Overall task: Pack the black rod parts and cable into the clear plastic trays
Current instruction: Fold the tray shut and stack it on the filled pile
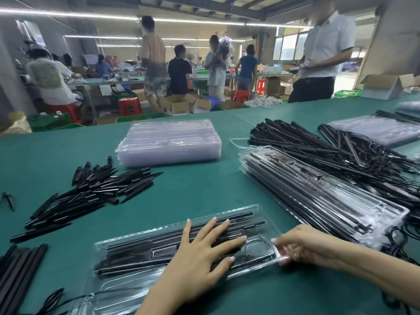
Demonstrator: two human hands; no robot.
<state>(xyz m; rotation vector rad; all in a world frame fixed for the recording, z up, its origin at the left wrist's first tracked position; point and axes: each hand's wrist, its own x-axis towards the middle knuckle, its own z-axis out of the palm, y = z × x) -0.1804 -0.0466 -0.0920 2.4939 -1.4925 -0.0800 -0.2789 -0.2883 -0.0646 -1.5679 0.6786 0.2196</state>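
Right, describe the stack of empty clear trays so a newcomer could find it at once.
Start at the green table and look to its far middle, beyond the hands. The stack of empty trays sits there, right of the loose black rods. Unlike the filled trays to the right, it holds nothing black.

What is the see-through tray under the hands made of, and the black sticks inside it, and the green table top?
The tray looks like thin clear plastic: glossy, and everything shows through it. The black sticks look like plastic or coated metal; I cannot tell which. The table top looks like a dull green mat, maybe rubber, with no shine.
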